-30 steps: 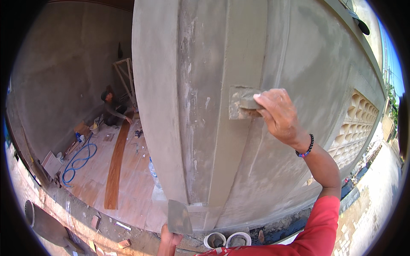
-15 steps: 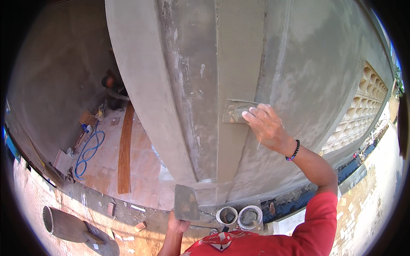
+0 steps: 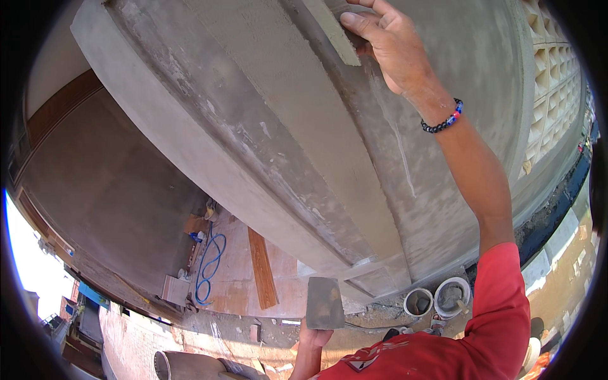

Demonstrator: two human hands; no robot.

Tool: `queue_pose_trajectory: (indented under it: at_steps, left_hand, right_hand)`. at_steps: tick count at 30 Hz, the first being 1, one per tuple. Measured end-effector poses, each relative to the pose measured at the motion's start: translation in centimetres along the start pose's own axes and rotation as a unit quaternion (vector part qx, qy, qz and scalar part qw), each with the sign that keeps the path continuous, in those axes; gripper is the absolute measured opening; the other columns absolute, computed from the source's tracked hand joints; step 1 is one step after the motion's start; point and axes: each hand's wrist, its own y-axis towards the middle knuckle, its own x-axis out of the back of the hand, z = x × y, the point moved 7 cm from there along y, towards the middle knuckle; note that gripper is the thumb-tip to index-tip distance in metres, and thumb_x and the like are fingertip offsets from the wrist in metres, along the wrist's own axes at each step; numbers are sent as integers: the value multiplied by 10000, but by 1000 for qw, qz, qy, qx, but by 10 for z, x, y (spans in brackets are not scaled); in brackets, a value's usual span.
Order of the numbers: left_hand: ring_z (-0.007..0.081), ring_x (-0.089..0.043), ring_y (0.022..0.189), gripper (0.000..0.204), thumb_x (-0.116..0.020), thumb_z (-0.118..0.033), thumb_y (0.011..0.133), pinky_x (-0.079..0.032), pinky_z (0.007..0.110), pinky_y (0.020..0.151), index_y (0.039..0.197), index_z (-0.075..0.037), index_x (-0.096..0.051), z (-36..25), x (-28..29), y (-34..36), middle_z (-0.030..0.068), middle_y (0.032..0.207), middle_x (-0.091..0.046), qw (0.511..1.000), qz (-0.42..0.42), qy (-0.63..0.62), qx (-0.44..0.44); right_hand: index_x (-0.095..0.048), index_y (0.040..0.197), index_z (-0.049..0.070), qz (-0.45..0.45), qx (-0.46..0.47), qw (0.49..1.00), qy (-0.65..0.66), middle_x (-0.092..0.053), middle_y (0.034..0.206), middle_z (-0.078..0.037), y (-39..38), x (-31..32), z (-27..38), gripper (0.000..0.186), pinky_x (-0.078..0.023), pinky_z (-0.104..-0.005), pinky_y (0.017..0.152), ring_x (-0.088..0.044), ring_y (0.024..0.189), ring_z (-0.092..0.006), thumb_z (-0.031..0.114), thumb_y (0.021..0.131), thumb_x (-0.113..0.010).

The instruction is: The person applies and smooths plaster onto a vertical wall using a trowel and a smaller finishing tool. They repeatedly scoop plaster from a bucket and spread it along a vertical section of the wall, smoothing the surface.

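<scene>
My right hand is raised high at the top of the view and grips a plaster trowel, pressing its blade flat against a grey rendered column. A dark bead bracelet sits on that wrist. Low in the view, my left hand holds a small square mortar board upright, smeared with grey plaster. The column has a raised centre strip and stepped edges, with wet patches of fresh plaster.
Two round buckets stand at the column's foot. A wooden plank and a blue hose coil lie on the floor to the left. A patterned block wall runs along the right. A grey pipe lies at the bottom.
My right hand with the trowel has slid upward along the column, and my view has tilted up and closer to the wall. My left hand keeps the mortar board low.
</scene>
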Motion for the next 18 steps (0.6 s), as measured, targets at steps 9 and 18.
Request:
queue_pose_trajectory:
  at_steps: [9, 18]
  left_hand:
    - [238, -585, 1052, 330, -519, -178, 916, -493, 368, 885, 1216, -43, -540, 17, 37, 2, 85, 1169, -602, 998, -51, -39, 25]
    - [238, -580, 1055, 327, -516, -187, 917, -482, 372, 891, 1210, -45, -548, 7, 6, 5, 86, 1173, -600, 999, -14, 11, 49]
  right_hand:
    - [-531, 1258, 13, 18, -56, 997, -48, -665, 988, -109, -80, 8, -44, 360, -537, -260, 611, -630, 803, -122, 116, 918, -583]
    - [-499, 1285, -9, -35, -166, 986, -3, -629, 1030, -112, -246, 95, -107, 378, -547, -249, 655, -615, 881, -125, 72, 922, -566]
